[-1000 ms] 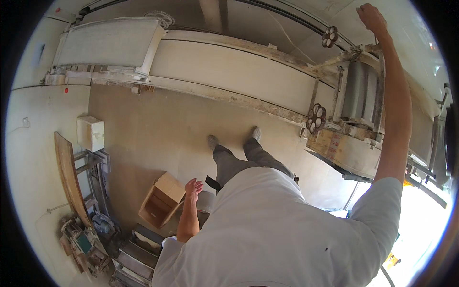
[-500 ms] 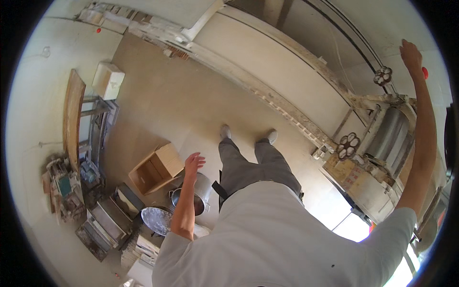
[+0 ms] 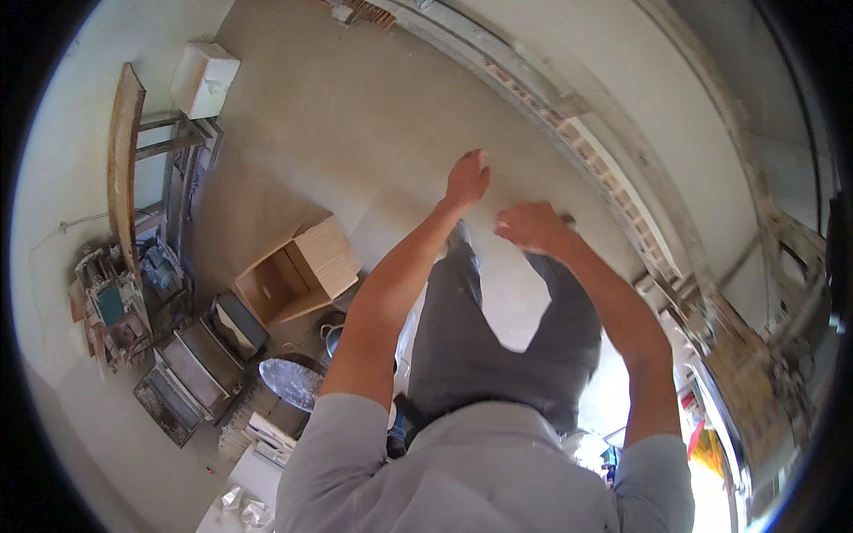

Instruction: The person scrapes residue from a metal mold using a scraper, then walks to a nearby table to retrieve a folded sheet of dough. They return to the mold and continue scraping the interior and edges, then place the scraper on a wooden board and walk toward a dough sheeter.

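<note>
My left hand (image 3: 468, 180) is in the air over the brown floor (image 3: 355, 115), its fingers loosely curled together and nothing visible in them. Just right of it and a little closer to me is my right hand (image 3: 533, 226), bent at the wrist and slightly smeared. Its fingers are curled in as well, with no object showing. The hands are apart and touch nothing that I can see. Beneath them are my legs in grey trousers (image 3: 453, 302), with the shoes largely covered by the hands and forearms.
A long pale machine with a slotted rail (image 3: 622, 182) runs along the right. To the left are an open cardboard box (image 3: 329, 258), a pot (image 3: 331, 339), a round whitish-dusted dish (image 3: 291, 382), metal trays (image 3: 200, 369), a wooden board (image 3: 123, 151) and a white box (image 3: 204, 80).
My right hand has come down from the machine at the far right to in front of my legs. My left hand has moved forward and right. The view has shifted.
</note>
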`<state>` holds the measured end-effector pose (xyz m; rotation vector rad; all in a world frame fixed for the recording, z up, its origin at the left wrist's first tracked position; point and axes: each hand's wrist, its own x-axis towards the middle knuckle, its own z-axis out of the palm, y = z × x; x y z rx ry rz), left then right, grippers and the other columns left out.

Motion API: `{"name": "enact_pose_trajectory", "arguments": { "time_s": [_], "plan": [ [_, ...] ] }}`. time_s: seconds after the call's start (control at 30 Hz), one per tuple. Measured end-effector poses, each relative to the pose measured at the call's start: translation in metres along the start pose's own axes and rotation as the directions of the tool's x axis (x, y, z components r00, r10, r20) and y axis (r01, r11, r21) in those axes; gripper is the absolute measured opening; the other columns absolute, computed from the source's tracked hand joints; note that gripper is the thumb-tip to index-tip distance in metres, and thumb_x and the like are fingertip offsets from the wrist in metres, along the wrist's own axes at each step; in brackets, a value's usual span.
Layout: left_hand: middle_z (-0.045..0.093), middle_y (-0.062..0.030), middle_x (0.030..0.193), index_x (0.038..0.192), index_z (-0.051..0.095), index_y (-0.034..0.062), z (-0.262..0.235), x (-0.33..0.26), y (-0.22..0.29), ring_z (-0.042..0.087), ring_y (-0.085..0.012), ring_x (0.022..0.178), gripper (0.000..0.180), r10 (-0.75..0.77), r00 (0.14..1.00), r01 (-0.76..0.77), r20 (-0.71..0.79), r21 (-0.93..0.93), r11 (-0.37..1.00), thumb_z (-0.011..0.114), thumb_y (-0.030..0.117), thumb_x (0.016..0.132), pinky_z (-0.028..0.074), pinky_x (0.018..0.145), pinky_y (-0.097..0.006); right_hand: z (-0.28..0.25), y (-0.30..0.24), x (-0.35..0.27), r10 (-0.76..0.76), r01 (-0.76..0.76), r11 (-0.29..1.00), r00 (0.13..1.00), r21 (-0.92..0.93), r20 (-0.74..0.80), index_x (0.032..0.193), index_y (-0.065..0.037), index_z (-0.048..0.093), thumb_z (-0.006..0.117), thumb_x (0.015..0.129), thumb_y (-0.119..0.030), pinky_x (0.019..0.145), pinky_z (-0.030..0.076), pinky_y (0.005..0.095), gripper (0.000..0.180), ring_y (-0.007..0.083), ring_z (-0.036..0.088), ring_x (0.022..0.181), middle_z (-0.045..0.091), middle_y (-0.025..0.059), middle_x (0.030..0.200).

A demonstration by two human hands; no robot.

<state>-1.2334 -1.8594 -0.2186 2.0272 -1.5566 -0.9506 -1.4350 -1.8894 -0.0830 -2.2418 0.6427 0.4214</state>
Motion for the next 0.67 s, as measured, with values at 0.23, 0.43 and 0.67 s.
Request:
{"name": "enact_pose_trajectory", "arguments": {
  "time_s": [0.23,0.43,0.67],
  "plan": [
    [0.044,-0.0258,0.156,0.157,0.035,-0.0042,0.095,0.202,-0.055,0.038,-0.0482,0.147,0.081,0.291,0.891,-0.216,-0.348,0.237,0.947,0.066,0.040,0.097,0.032,0.115,-0.064,0.117,0.229,-0.030,0.361,-0.333,0.932,0.872,0.142,-0.331,0.096,-0.008,0.066,0.065,0.095,-0.018,0.080,0.056,0.0514,0.011,0.0407,0.070,0.092,0.071,0.0182,0.094],
    [0.059,-0.0160,0.141,0.141,0.056,0.0059,0.147,0.374,-0.095,0.048,-0.0431,0.138,0.060,0.601,0.652,-0.462,-0.463,0.386,0.798,0.073,0.038,0.093,0.038,0.110,-0.062,0.157,0.364,-0.091,0.442,-0.474,0.879,0.783,0.040,-0.437,0.107,-0.003,0.068,0.068,0.096,-0.016,0.083,0.056,0.0501,0.017,0.0411,0.070,0.095,0.073,0.0200,0.100],
    [0.064,-0.0174,0.133,0.136,0.060,0.0160,0.186,0.410,-0.099,0.061,-0.0364,0.123,0.061,0.793,0.413,-0.591,-0.448,0.530,0.608,0.077,0.048,0.088,0.046,0.108,-0.052,0.250,0.413,-0.097,0.653,-0.511,0.756,0.629,0.410,-0.421,0.117,-0.004,0.071,0.068,0.100,-0.021,0.090,0.055,0.0484,0.024,0.0371,0.072,0.097,0.075,0.0198,0.110]
  ]
}}
